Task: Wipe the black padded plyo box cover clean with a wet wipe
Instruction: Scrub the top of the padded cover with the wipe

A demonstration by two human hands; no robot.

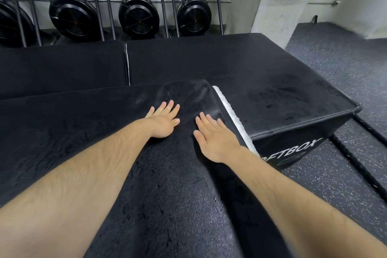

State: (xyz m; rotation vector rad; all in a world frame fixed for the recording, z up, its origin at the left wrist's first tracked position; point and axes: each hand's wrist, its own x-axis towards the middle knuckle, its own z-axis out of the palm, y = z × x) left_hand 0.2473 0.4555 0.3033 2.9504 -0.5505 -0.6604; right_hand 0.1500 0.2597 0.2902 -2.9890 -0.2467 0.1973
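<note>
From the head camera, the black padded plyo box cover (146, 195) fills the foreground, running from the bottom edge up to its far right corner. The left hand (164, 120) lies palm-down on it, fingers straight and fanned. The right hand (213, 140) rests flat just beside it near the cover's right edge, fingers also straight. A fuzzy white strip (232, 115) runs along that edge. Beyond sits a lower black box (293, 100) with partly hidden white lettering (293, 153), on speckled rubber flooring (345, 69). Black fan wheels (138, 16) line the wall.
</note>
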